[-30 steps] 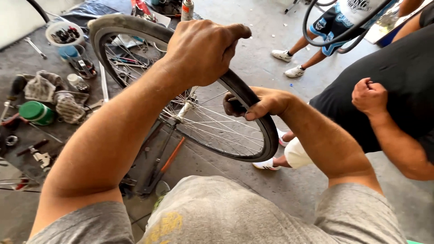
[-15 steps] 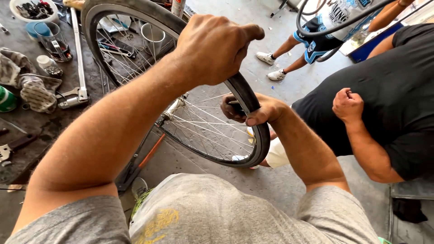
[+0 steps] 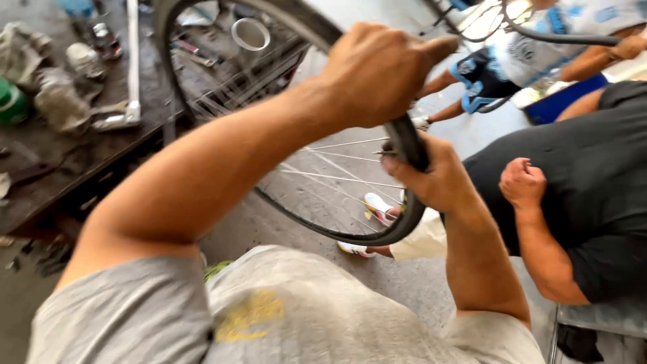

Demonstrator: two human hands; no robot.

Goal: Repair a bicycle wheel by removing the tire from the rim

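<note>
Head view: a bicycle wheel (image 3: 323, 182) with a black tyre (image 3: 409, 145) and thin spokes fills the middle of the frame, held up in front of the person's grey shirt. At upper centre the left hand (image 3: 377, 74) is clenched over the tyre, grip fully closed. Just below it, the right hand (image 3: 435, 175) wraps the tyre's right edge, grip closed, thumb pressing the rubber. Upper left, a dark worktop (image 3: 47, 162) carries rags and a green can (image 3: 10, 101).

Left hand (image 3: 381, 74) and right hand (image 3: 435, 176), both clenched, arms bent.
</note>
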